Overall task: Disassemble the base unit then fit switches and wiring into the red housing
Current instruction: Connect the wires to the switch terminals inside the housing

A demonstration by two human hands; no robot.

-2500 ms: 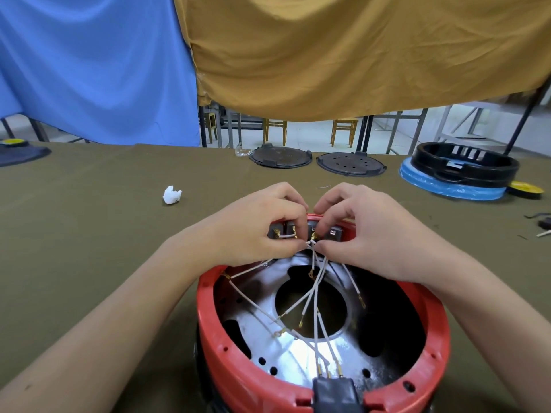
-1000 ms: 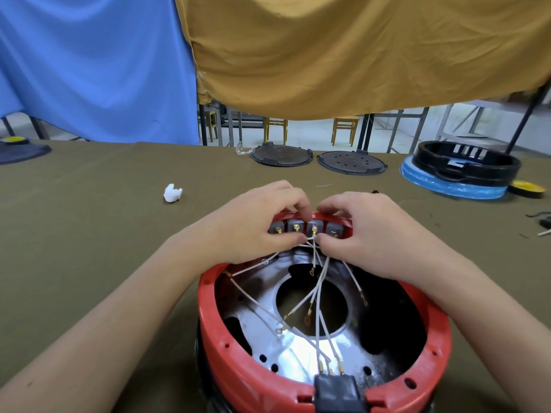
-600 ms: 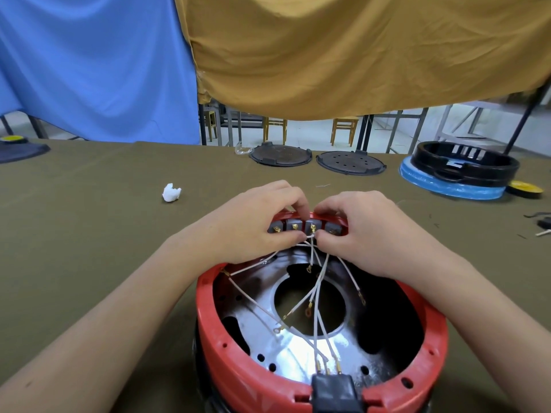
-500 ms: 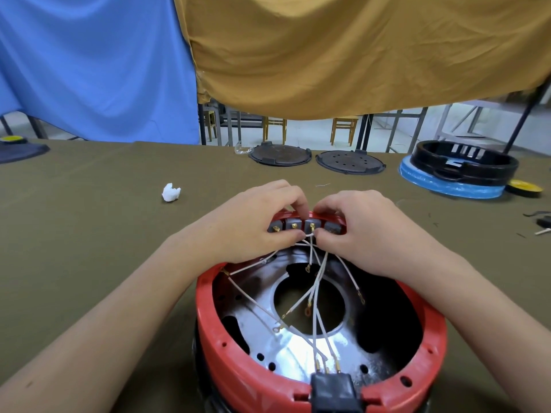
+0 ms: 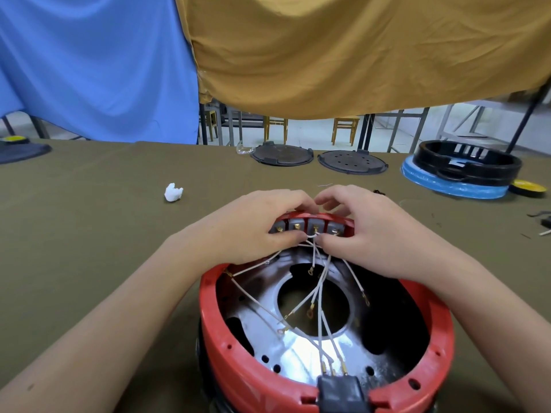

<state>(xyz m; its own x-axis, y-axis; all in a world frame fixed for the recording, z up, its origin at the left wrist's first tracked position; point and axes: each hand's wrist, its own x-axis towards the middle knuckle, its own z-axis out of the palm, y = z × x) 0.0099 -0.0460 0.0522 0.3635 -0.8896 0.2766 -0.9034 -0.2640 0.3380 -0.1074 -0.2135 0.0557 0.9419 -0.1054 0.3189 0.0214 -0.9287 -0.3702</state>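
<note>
where the desk [image 5: 89, 239] edge meets the camera at 6 o'clock, a black plug socket [image 5: 340, 393] sits in a notch of the red housing [image 5: 238, 353], which lies open side up and fills the lower middle of the view. white wires [image 5: 320, 311] with small gold ring terminals run from that socket across the shiny metal plate [image 5: 301, 356] with its round centre hole, fanning up toward 12 o'clock. at the far rim of the housing four grey switches [image 5: 307, 226] stand side by side in a row, brass tabs showing. the left hand [image 5: 256, 225] curls over the rim from 10 o'clock, fingers on the outer wall and thumb pressed beneath the switches; its grip is closed around that part of the housing. the right hand [image 5: 366, 231] comes from 2 o'clock, fingers bent over the rim, thumb tip pinching the bunched wires just under the third switch, touching the left thumb. farther out at 10 o'clock lies a crumpled white scrap [image 5: 173, 192]. toward 12 o'clock two black round lids [image 5: 281, 155] lie flat near the desk's far edge. at 2 o'clock a black ring-shaped base [image 5: 468, 162] rests on a blue disc [image 5: 453, 183], a yellow disc [image 5: 526, 186] just beside it. blue cloth [image 5: 95, 67] and ochre cloth [image 5: 357, 52] hang behind.
</note>
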